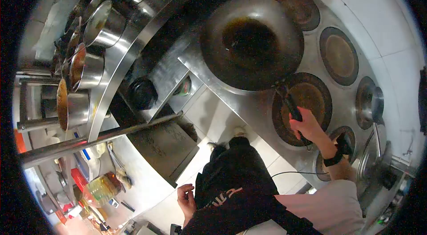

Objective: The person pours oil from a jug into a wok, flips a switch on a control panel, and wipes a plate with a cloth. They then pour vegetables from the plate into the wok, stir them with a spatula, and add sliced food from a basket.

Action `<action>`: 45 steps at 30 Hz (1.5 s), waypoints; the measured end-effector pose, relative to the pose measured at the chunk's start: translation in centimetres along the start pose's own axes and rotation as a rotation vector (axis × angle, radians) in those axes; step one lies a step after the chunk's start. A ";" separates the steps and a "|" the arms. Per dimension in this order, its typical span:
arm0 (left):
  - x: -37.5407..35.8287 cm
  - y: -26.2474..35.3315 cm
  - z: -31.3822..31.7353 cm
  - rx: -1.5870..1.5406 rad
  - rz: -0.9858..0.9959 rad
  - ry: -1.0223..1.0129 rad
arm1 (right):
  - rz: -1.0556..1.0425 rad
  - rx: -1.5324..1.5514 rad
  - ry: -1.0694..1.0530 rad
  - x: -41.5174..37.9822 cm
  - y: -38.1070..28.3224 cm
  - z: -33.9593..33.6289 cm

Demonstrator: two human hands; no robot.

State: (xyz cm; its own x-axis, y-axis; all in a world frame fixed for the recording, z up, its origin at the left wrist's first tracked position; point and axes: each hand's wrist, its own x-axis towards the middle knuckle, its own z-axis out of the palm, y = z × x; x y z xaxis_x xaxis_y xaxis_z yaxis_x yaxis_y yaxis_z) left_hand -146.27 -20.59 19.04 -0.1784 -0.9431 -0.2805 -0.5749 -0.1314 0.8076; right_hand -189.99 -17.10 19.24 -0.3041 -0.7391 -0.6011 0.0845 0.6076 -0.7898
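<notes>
A large dark wok (213, 52) with some dark liquid in its bottom sits over the steel stove top. My right hand (307, 124) is wrapped round its black handle (291, 104), above a round hot plate (318, 97). A black band circles my right wrist. My left hand (187, 201) hangs beside my dark apron (235, 177), holding nothing, its fingers loosely bent and a little apart.
Several steel pots (89, 68) line a shelf at the left. A metal rail (129, 135) crosses below them. An oil bottle (101, 189) and utensils lie on the lower-left counter. More round plates (339, 56) and a small pan (377, 105) are at the right.
</notes>
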 end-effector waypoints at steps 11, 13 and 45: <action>-1.5 -1.0 0.2 -0.048 -0.095 0.076 | -0.116 -0.072 0.018 1.2 3.6 -0.4; -1.6 -1.5 0.2 -0.063 -0.094 0.079 | -0.125 -0.035 -0.005 1.4 3.9 -0.7; -10.4 -9.1 -8.3 -0.257 -0.078 -0.184 | -0.754 -0.525 0.427 -6.7 -1.5 8.1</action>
State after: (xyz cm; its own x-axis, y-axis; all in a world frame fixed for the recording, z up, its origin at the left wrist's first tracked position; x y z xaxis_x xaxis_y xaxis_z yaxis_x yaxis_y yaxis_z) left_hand -132.56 -12.15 18.86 -0.2962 -0.8595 -0.4166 -0.3765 -0.2958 0.8779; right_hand -180.36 -15.36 23.46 -0.4285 -0.8794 0.2073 -0.6661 0.1525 -0.7301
